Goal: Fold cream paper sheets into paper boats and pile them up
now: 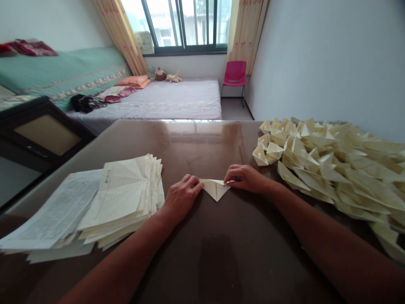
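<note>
A cream sheet folded into a downward-pointing triangle (pixel 216 189) lies flat on the dark brown table (pixel 202 143). My left hand (pixel 181 197) presses its left corner with curled fingers. My right hand (pixel 244 177) pinches and presses the right corner, fingers closed on the paper. Both forearms reach in from the bottom of the view.
A stack of unfolded cream and printed sheets (pixel 95 207) lies at the left. A large heap of finished folded paper boats (pixel 335 164) fills the right side. Beyond the table are a bed (pixel 164 99), a pink chair (pixel 234 76) and a window.
</note>
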Demonstrator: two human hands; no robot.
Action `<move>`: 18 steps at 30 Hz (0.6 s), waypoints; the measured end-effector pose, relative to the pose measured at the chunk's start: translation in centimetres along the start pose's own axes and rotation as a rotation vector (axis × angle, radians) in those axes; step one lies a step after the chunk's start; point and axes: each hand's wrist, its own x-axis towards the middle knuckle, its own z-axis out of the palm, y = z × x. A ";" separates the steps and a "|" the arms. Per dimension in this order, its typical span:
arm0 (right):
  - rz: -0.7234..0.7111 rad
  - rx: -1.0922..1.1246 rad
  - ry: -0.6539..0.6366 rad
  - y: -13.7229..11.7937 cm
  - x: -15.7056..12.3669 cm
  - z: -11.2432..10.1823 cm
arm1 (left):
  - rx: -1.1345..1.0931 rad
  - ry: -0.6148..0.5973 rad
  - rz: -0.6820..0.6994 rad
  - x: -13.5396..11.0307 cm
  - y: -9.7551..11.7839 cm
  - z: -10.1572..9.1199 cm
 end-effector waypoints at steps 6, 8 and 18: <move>-0.070 -0.041 -0.013 0.5 -0.1 0.1 | -0.001 0.147 -0.028 0.3 0.5 -0.1; -0.087 -0.050 -0.023 0.6 -0.1 0.1 | -0.025 0.160 0.003 0.5 0.6 0.3; -0.041 -0.050 -0.058 1.0 -0.3 -0.5 | -0.047 -0.032 0.155 0.7 0.5 0.3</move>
